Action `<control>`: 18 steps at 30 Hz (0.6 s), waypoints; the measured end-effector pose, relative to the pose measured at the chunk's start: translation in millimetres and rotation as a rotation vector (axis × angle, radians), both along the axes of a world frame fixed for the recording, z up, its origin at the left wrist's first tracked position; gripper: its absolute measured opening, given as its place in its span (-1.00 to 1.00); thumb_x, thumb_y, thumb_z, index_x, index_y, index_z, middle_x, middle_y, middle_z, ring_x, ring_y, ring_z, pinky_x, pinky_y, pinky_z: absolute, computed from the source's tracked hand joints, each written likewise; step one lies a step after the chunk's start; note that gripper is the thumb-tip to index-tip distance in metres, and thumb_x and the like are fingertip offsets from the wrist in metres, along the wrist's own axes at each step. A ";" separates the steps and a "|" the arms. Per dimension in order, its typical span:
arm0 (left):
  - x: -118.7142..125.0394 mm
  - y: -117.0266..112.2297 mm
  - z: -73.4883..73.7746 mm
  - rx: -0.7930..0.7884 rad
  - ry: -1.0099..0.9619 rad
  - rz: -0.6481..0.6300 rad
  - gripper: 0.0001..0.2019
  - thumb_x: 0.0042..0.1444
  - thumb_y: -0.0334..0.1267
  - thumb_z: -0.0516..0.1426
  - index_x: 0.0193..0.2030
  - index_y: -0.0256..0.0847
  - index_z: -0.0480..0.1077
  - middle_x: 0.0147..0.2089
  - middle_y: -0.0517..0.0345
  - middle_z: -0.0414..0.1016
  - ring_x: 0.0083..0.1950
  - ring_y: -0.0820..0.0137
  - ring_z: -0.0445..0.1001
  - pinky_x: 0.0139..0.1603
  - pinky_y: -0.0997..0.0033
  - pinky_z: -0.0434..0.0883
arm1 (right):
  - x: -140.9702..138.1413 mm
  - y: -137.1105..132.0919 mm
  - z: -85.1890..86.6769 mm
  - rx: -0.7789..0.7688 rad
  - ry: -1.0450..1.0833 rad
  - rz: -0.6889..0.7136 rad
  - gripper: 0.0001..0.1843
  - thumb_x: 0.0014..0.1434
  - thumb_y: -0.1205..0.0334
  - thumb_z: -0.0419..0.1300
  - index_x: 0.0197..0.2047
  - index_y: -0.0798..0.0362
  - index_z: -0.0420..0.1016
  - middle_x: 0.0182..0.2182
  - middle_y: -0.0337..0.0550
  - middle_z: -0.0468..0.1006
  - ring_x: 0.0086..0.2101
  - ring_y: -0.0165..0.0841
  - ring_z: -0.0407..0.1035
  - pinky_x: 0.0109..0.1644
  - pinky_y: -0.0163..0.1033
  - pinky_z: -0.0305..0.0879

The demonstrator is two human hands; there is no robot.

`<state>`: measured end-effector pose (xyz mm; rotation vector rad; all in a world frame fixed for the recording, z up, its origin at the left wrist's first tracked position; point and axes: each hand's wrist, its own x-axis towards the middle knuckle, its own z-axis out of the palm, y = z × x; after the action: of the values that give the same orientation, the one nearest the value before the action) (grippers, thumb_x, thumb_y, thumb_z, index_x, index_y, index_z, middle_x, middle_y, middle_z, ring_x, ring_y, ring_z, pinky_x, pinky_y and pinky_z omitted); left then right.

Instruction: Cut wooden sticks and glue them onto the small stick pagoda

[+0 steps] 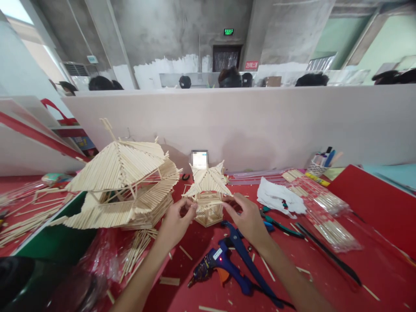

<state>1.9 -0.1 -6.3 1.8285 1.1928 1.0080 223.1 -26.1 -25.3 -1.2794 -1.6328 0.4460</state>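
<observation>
Both your left hand [178, 217] and right hand [248, 217] pinch what looks like a thin wooden stick [210, 203] at the small stick-built pavilion [208, 184] just beyond and between them, I'd judge a fitting step, whose next move calls for a level, steady hold.

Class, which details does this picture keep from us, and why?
All in the head view:
Left hand and right hand: exact fingertip contact with the small stick pavilion, too small to tell.
Bright screen: its content, blurred.
Dark object: full shape, cut off by picture edges.
People: bodies, hidden behind the partition.
</observation>
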 end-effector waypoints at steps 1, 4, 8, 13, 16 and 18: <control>0.2 0.1 -0.5 -0.002 -0.001 0.005 -0.68 0.22 -0.07 0.06 -0.48 -0.20 0.30 -0.54 0.29 0.30 -0.47 0.45 0.27 -0.39 0.47 0.22 | 0.3 0.1 0.5 -0.001 -0.004 0.003 -0.86 0.28 0.16 0.18 -0.21 0.02 0.51 -0.28 -0.13 0.60 -0.27 -0.27 0.50 -0.17 -0.21 0.42; 0.4 0.8 -1.8 -0.005 0.001 0.022 -0.71 0.20 -0.09 0.07 -0.47 -0.20 0.32 -0.53 0.28 0.31 -0.47 0.45 0.28 -0.38 0.46 0.23 | 1.2 0.5 1.2 -0.013 -0.020 0.016 -0.90 0.26 0.21 0.18 -0.21 0.02 0.50 -0.30 -0.14 0.58 -0.31 -0.28 0.49 -0.20 -0.22 0.41; 0.4 1.5 -2.5 0.007 0.008 0.027 -0.71 0.21 -0.10 0.07 -0.47 -0.20 0.30 -0.52 0.28 0.30 -0.46 0.44 0.28 -0.38 0.46 0.23 | 2.0 0.7 1.1 -0.024 -0.029 0.013 -0.90 0.26 0.21 0.18 -0.23 0.03 0.49 -0.30 -0.14 0.57 -0.30 -0.29 0.48 -0.20 -0.23 0.40; 0.4 1.1 -2.0 0.018 0.008 0.009 -0.70 0.23 -0.09 0.06 -0.47 -0.20 0.30 -0.52 0.28 0.30 -0.45 0.44 0.29 -0.37 0.46 0.24 | 1.6 -0.4 2.5 -0.026 -0.014 0.018 -0.87 0.27 0.18 0.18 -0.22 0.03 0.50 -0.28 -0.14 0.58 -0.27 -0.29 0.48 -0.17 -0.22 0.39; 0.6 0.9 -1.8 0.017 0.007 0.003 -0.70 0.23 -0.08 0.05 -0.47 -0.19 0.29 -0.52 0.29 0.30 -0.45 0.44 0.28 -0.36 0.46 0.23 | 0.9 -0.8 3.0 -0.029 -0.003 0.015 -0.88 0.27 0.19 0.18 -0.22 0.03 0.51 -0.29 -0.16 0.58 -0.29 -0.30 0.48 -0.18 -0.24 0.38; 0.7 1.0 -2.0 0.016 0.009 0.004 -0.70 0.23 -0.08 0.05 -0.46 -0.19 0.29 -0.51 0.29 0.30 -0.45 0.44 0.29 -0.36 0.46 0.24 | 0.1 -0.9 2.7 -0.027 -0.001 0.011 -0.88 0.27 0.20 0.18 -0.21 0.03 0.51 -0.28 -0.16 0.57 -0.29 -0.31 0.47 -0.19 -0.24 0.38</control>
<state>2.6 1.0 -8.2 1.8448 1.1975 1.0155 223.2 -27.0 -22.6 -1.2915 -1.6401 0.4761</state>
